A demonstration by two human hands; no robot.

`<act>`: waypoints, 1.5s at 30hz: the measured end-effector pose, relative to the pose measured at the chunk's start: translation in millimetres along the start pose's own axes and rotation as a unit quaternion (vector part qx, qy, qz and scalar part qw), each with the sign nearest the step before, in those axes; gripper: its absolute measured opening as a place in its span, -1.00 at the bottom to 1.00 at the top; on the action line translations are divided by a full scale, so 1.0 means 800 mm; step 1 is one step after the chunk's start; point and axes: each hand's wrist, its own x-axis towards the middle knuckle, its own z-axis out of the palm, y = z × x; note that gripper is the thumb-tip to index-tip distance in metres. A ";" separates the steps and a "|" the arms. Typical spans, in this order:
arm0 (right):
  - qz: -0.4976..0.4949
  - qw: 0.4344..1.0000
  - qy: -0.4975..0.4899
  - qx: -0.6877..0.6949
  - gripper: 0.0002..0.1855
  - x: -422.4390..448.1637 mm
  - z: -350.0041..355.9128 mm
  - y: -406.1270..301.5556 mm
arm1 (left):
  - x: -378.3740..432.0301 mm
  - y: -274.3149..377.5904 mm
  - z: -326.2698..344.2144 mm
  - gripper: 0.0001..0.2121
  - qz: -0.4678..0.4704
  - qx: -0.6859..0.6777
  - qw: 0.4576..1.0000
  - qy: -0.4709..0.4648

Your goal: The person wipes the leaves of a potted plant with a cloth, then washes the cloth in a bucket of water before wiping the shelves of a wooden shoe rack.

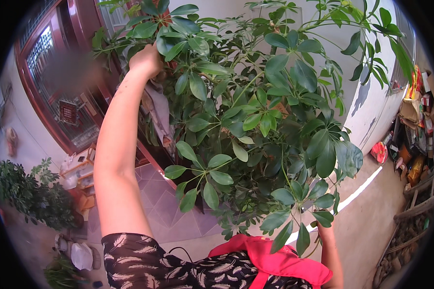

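A large potted-type umbrella plant (schefflera) [246, 119] with glossy green leaves fills the middle of the view. My left hand [146, 60] is raised among its upper left leaves, with the fingers curled and mostly hidden. Just below that hand hangs a greyish cloth [157, 104]; whether the hand holds it cannot be made out. Low on the right, my right hand [324, 218] is beside a lower leaf cluster [296, 213], and leaves cover its fingers. A thin stem runs below it. What this hand grips is hidden.
A dark red framed door [63, 123] stands at the left, near a small shelf [85, 166] and another leafy plant [36, 195]. Purple-grey tiles [166, 209] cover the floor. Bags and boxes [416, 119] pile up along the right, above a heap of wood-like pieces [394, 256].
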 end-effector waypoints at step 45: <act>0.020 0.836 -0.540 0.092 -0.90 -0.056 0.021 0.028 | -0.641 0.162 -0.130 -0.64 -0.270 -0.309 0.901 -0.140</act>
